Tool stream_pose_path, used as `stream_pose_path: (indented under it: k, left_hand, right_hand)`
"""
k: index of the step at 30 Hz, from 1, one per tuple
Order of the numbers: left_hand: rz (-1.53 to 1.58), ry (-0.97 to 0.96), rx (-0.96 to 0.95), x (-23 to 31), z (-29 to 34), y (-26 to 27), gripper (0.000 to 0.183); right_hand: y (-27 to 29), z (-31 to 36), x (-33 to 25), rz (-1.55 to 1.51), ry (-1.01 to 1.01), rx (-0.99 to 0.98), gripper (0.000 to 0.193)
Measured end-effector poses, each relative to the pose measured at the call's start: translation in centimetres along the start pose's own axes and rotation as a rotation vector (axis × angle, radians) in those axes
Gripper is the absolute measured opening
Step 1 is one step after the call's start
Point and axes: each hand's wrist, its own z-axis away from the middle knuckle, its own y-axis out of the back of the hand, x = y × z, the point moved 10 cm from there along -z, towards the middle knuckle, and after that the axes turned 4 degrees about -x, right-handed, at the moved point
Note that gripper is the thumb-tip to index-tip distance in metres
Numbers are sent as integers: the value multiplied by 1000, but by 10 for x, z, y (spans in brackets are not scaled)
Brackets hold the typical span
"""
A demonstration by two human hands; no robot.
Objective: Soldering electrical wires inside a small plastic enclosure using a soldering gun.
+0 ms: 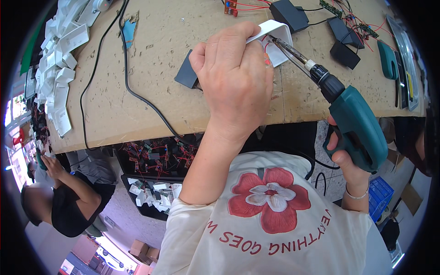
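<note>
My left hand (236,68) is closed around a white plastic casing (278,30), its back turned up and most of the fingertips hidden. Red wire shows inside the casing's open side. My right hand (347,160) grips the handle of a green and black soldering gun (358,121). The gun points up and to the left, and its metal tip reaches into the casing beside the wire. Whether the tip touches a joint is too small to tell. A dark grey block (185,72) lies on the cardboard-covered table (156,68), partly under my left hand.
White casings (59,68) are heaped at the far left, beside black cables (126,64). Black boxes (289,16) with wired circuit boards lie at the back right, near another green tool (387,59). Below the table edge stand a bin of wired boards (156,156) and a co-worker (68,201).
</note>
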Motion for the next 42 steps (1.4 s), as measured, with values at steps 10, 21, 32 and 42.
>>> stream_pose_path:
  k: [10, 21, 32, 42]
  left_hand:
    - [-2, 38, -31, -3, -2, -1, 16]
    - [67, 41, -28, -10, -2, -2, 15]
    - [75, 60, -20, -15, -6, -1, 17]
    - [92, 85, -14, -15, -4, -3, 18]
  right_hand:
    - [-9, -5, -9, -46, 32, -85, 36]
    - [2, 4, -2, -14, 28, 15, 83]
    - [7, 12, -5, -131, 132, 42, 76]
    - [12, 14, 4, -271, 101, 90, 81]
